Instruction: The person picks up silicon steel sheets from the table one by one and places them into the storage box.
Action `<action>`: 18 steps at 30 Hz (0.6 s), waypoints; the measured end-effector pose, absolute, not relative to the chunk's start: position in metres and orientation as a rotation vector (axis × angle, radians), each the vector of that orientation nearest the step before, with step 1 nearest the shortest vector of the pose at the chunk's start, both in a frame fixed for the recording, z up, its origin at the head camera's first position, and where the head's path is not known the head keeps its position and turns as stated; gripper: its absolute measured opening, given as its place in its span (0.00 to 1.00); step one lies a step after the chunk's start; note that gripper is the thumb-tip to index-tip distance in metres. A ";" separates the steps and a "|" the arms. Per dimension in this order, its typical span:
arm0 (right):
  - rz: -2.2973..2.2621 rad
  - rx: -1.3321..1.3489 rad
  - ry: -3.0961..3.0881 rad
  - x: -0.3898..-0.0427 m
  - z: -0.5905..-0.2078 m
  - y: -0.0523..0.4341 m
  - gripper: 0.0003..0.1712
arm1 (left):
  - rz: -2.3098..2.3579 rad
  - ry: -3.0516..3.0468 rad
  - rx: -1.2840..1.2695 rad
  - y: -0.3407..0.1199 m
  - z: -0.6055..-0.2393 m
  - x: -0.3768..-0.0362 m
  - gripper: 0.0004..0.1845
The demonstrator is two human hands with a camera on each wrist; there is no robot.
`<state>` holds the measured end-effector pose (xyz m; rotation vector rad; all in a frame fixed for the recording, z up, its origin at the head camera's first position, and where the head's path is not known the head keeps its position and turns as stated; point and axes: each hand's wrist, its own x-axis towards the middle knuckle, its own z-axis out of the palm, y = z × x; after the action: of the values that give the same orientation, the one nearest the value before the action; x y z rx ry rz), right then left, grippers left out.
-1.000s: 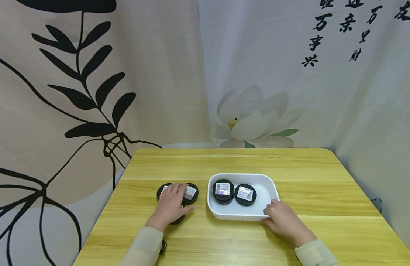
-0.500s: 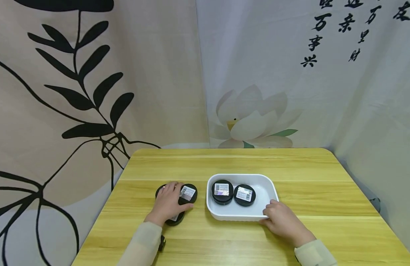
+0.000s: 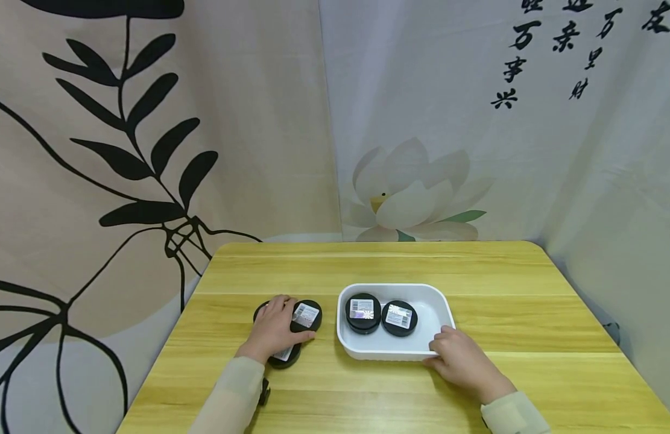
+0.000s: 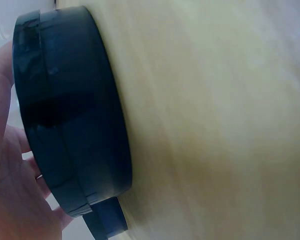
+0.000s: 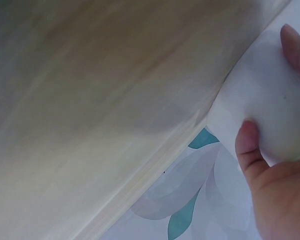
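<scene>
Black tin under left hand

Black round tins with white labels, white tray, yellow wood-grain table, cream sleeves

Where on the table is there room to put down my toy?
The far strip of the table behind the white tray is bare, as are the right side beside the tray and the near edge between the sleeves. The tray's right half is free too. It is crowded by the black tins under the left hand; the right hand holds the tray's near corner.
</scene>
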<state>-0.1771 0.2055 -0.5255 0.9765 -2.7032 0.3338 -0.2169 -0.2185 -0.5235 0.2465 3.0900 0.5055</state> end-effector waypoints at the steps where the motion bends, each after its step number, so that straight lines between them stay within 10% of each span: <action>1: 0.332 0.976 -2.703 -0.177 -0.525 0.205 0.16 | 0.499 3.086 0.244 -0.219 -0.524 -0.217 0.54; 18: 0.322 0.970 -2.696 -0.176 -0.525 0.205 0.16 | 0.386 3.050 0.208 -0.216 -0.524 -0.222 0.56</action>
<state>-0.1761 0.2050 -0.5246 0.9704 -2.6955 0.3219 -0.2225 -0.2158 -0.5239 0.2080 3.0502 0.3857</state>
